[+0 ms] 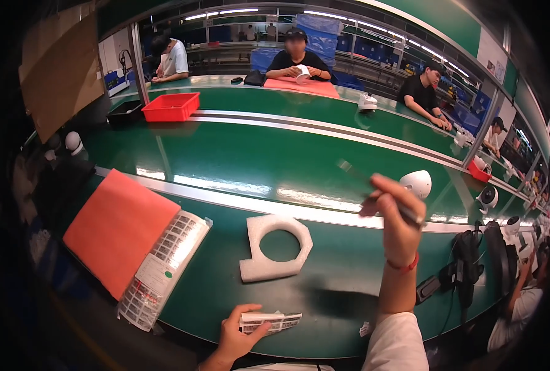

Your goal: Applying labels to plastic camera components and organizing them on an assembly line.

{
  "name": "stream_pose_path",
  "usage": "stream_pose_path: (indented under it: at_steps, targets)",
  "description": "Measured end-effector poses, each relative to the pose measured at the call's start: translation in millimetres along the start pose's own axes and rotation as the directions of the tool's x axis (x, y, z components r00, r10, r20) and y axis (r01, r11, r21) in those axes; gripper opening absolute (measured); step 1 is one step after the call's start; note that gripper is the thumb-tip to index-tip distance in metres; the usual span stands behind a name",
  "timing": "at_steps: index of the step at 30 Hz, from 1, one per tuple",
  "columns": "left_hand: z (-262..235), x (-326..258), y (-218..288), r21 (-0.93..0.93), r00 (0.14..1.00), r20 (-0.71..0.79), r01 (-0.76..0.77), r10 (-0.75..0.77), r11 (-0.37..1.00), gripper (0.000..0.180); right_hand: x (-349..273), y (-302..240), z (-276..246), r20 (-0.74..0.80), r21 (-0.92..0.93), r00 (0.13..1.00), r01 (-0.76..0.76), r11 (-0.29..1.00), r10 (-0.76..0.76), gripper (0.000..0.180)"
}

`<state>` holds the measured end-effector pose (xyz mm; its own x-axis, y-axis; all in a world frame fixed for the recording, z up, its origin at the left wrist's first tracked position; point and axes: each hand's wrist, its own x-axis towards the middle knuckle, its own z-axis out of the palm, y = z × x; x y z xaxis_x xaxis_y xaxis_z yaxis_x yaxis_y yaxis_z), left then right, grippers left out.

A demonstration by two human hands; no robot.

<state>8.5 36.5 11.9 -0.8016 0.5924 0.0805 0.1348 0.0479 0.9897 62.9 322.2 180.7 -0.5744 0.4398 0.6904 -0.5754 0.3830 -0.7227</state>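
My left hand is closed on a small sheet of labels near the table's front edge, thumb on top. Raised over the right side, my right hand grips a slim tool that looks like tweezers. A small pale piece shows out past the fingers, in line with the tool; blur hides whether the tip holds it. Between the hands, farther in, lies a white foam block with a round hole. Beyond my right hand a white rounded camera housing sits on the green belt.
An orange sheet overlaps label sheets at the left. Black cables and adapters lie at the right. A red bin stands across the belt, where several people work. A small label scrap lies beside my right sleeve.
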Motion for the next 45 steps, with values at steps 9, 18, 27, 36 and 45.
stream_pose_path:
  at_steps: [9,18,27,36,45]
  targets:
    - [3,0,4,-0.015,1.000,0.006,0.029,-0.029,0.999,0.041,3,-14,-9,0.787,0.070,0.617,-0.087,0.994,-0.001,0.007]
    - [0,-1,-5,-0.099,0.999,-0.028,0.019,-0.022,0.995,0.041,-3,10,14,0.760,-0.490,0.569,0.188,0.851,0.313,0.017]
    - [3,2,0,-0.038,1.000,-0.018,-0.021,0.020,0.999,0.039,2,45,23,0.579,-0.512,0.775,0.104,0.853,0.253,0.021]
    - [-1,0,-3,-0.032,1.000,0.010,-0.008,0.008,0.999,0.038,10,54,12,0.408,-0.695,0.859,0.074,0.715,0.308,0.016]
    - [1,0,-6,-0.093,1.000,-0.025,-0.004,0.001,0.996,0.037,12,61,7,0.329,-0.637,0.886,-0.048,0.769,0.327,0.015]
